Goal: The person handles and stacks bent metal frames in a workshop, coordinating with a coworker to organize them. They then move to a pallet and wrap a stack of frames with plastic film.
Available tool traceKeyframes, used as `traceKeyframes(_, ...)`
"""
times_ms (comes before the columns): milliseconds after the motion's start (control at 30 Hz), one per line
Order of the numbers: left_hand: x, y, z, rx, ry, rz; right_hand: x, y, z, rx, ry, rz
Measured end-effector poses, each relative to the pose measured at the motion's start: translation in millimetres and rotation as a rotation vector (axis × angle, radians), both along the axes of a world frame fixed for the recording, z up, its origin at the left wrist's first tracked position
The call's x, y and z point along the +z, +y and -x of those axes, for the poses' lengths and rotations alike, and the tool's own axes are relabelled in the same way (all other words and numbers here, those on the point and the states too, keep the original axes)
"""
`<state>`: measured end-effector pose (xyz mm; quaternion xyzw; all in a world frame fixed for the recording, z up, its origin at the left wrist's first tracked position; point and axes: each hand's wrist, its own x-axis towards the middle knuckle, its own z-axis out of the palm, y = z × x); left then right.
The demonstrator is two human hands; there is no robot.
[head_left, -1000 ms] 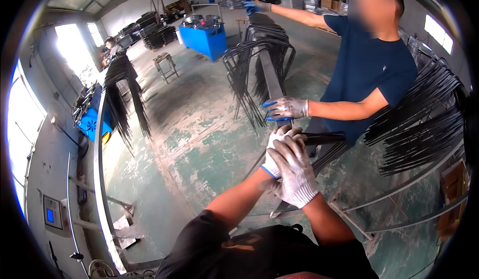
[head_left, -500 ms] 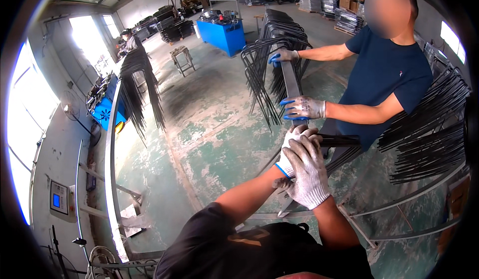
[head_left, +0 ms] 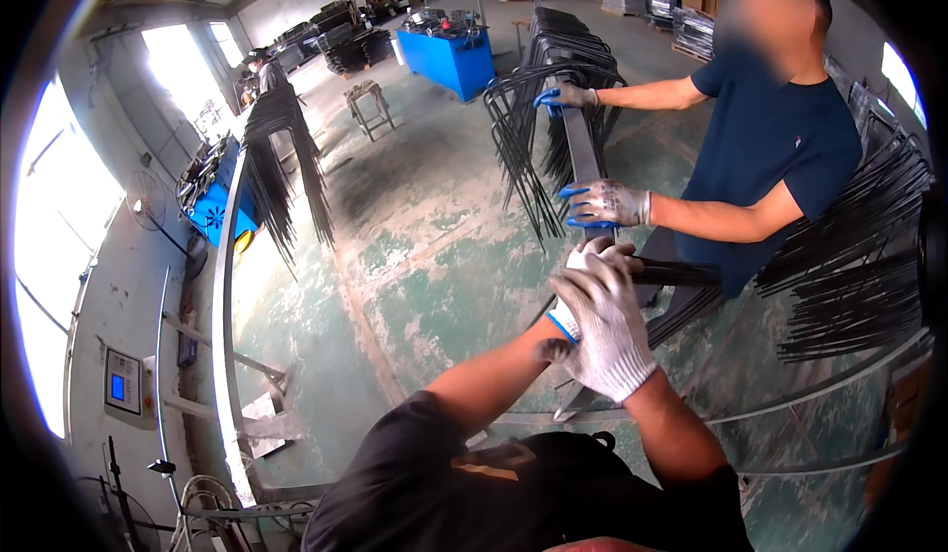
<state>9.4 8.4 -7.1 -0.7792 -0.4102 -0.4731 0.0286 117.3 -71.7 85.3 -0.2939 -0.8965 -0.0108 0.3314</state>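
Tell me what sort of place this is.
Probably a metalworking workshop: bent black rods hang over a beam, a blue bench stands beyond, and a control panel is on the wall.

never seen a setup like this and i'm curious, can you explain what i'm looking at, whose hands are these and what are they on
There's no machine gripping here: these are a person's own gloved hands, seen by a fisheye camera on their head, so straight edges look bent. The right hand lies over the left hand, by the near part of a long metal beam; what their grip holds underneath is hidden. Farther along, dark bent rods hang over the beam. A co-worker's gloved hand is at it too.
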Motion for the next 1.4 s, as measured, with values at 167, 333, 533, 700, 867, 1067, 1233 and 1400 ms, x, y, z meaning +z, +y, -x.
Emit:
traceKeyframes(167,14,-3,7,-0.016,0.140,0.043,71,25,53,0.235,0.075,0.110)
traceKeyframes(333,32,-6,12,-0.080,0.167,-0.001,111,42,89,0.194,0.069,0.012)
traceKeyframes(533,47,-10,3,-0.070,0.217,-0.008,113,61,105,0.199,0.060,0.062)
traceKeyframes(700,29,5,7,-0.071,0.195,0.005,73,88,133,0.188,-0.066,0.228)
traceKeyframes(867,29,6,7,-0.028,0.123,-0.018,42,93,149,0.250,-0.063,0.284)
traceKeyframes(1067,28,3,5,-0.040,0.079,0.064,36,77,148,0.292,-0.078,0.245)
traceKeyframes(1233,34,3,4,-0.033,0.097,0.035,19,74,147,0.332,0.036,0.194)
traceKeyframes(1400,28,7,5,-0.042,0.102,0.027,21,76,143,0.286,0.035,0.236)
